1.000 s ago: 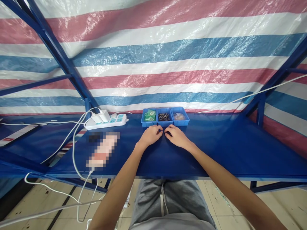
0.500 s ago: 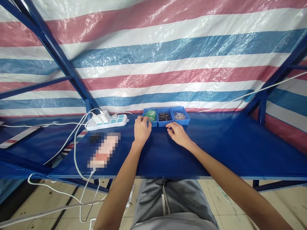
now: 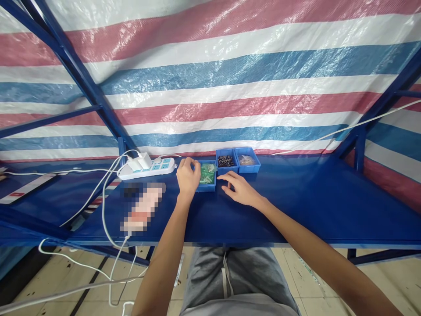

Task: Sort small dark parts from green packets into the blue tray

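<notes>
Blue rectangular plastic bin with green contents [image 3: 206,188]: out in front here, flat on the glossy dark-blue surface [image 3: 305,197], nearer the person than its two neighbours, right between the hands; thin green pieces [image 3: 207,177] glint inside, too small to make out.
Left hand [image 3: 189,174]: in close at the bin's left side, fingers bent down by the rim; whether they pinch the wall, I cannot tell.
Right hand [image 3: 239,188]: over on the other side, fingers loosely apart, nothing held, index finger stretched toward the bin's right wall; touching or just beside, hard to say.
Blue plastic bin of small black parts [image 3: 227,170]: just behind and to the right, upright.
Blue plastic bin of small pale pieces [image 3: 249,169]: side by side with the black parts, on their right.
White power strip with pale-blue sockets [image 3: 166,166]: off to the left, boxy white adapters [image 3: 144,159] plugged in, white cables looping away.
Pixelated pinkish oblong [image 3: 144,206]: nearer than the strip, blurred out.
Red, white and blue striped plastic sheet [image 3: 230,52]: filling the back, creased and shining.
</notes>
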`<state>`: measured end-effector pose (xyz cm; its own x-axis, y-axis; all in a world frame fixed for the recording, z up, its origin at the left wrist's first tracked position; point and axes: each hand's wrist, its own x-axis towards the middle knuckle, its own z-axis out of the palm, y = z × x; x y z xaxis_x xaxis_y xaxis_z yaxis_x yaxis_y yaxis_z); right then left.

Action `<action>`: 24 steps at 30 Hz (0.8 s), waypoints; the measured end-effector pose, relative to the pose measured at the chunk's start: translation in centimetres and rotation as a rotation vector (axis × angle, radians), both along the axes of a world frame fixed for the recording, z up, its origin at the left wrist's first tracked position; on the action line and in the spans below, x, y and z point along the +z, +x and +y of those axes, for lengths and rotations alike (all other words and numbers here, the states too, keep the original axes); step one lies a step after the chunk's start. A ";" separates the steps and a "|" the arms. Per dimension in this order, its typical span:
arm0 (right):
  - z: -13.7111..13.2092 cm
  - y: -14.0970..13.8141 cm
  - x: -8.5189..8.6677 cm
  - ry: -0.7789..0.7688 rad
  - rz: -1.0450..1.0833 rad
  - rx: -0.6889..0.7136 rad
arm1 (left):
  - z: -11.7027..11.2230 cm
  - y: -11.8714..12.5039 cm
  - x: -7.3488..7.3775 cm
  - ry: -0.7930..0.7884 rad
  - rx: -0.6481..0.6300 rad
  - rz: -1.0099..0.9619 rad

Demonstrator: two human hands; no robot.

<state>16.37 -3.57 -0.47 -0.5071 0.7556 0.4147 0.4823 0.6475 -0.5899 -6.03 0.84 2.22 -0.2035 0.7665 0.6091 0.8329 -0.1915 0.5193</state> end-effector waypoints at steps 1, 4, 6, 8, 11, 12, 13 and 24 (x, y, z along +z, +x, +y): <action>-0.2 -0.1 0.2 -0.006 -0.034 0.029 | 0.1 -0.1 -0.1 -0.005 0.011 -0.021; -0.6 -0.2 0.3 -0.009 -0.113 0.068 | 0.9 -0.6 -0.7 -0.123 -0.017 -0.086; -0.6 -0.2 0.3 -0.008 -0.125 0.075 | 1.6 -1.0 -1.2 -0.230 -0.068 -0.146; -0.5 -0.2 0.4 -0.013 -0.114 0.086 | 2.2 -1.4 -1.6 -0.315 -0.107 -0.195; -0.5 -0.2 0.5 -0.020 -0.066 0.107 | 2.5 -1.4 -1.8 -0.353 -0.161 -0.215; -0.5 -0.2 0.6 -0.020 -0.047 0.114 | 2.4 -1.4 -1.8 -0.344 -0.181 -0.210; -0.5 -0.2 0.7 -0.016 -0.028 0.119 | 2.3 -1.2 -1.7 -0.331 -0.198 -0.201; -0.4 -0.1 1.4 0.071 -0.002 0.131 | 1.4 -0.9 -1.0 -0.505 -0.355 -0.292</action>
